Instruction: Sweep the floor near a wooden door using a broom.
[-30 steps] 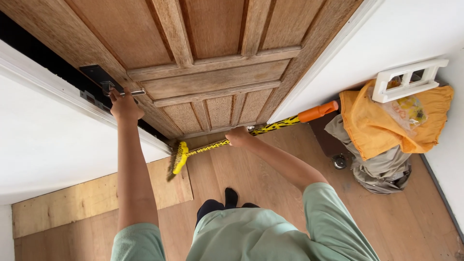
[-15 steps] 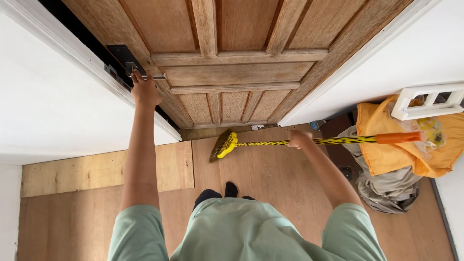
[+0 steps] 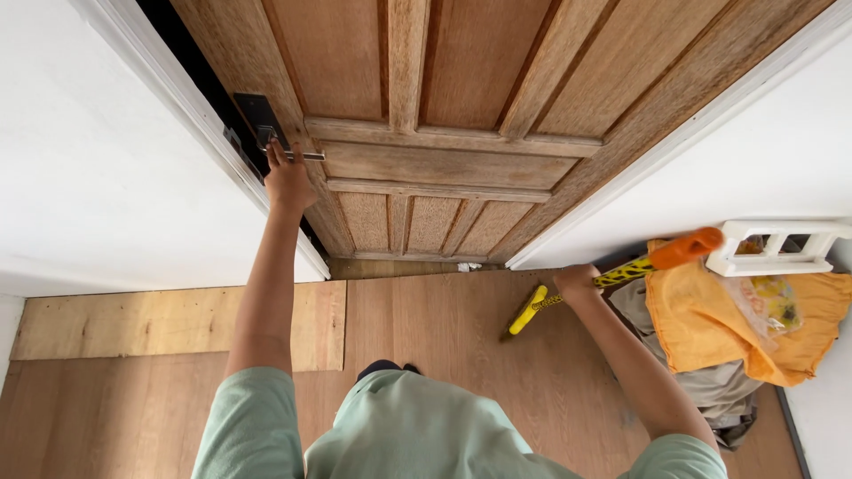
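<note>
Far left: white wall (image 3: 98, 168), with the white door frame (image 3: 200, 133) running down its edge; a dark gap shows between frame and door.

My left hand (image 3: 286, 177) is up on the metal door handle (image 3: 306, 156), which sticks out from a black lock plate (image 3: 257, 115) on the edge of the wooden panelled door (image 3: 444, 115). Fingers look wrapped around the base of the lever, though from behind I can't tell how firmly they close. The handle is rigid metal, smooth, likely a bit slick; best gripped close to the plate. The door looks solid and heavy, so I judge it will swing slowly and want a steady pull.

Below: wood-look floor (image 3: 461, 346), with a paler plywood strip (image 3: 177, 324) against the left wall.

Right of centre: my right hand (image 3: 577, 282) is closed around the broom (image 3: 612, 275), near the middle of its yellow-and-black patterned stick. The yellow head rests low near the floor by the door's foot; the orange end points up to the right. It should be light and stiff, though long, so it will swing wide; a mid-shaft hold balances it.

Far right: an orange cloth (image 3: 710, 328) draped over a grey heap, a white plastic rack (image 3: 781, 248) above it, against the right-hand white wall
</note>
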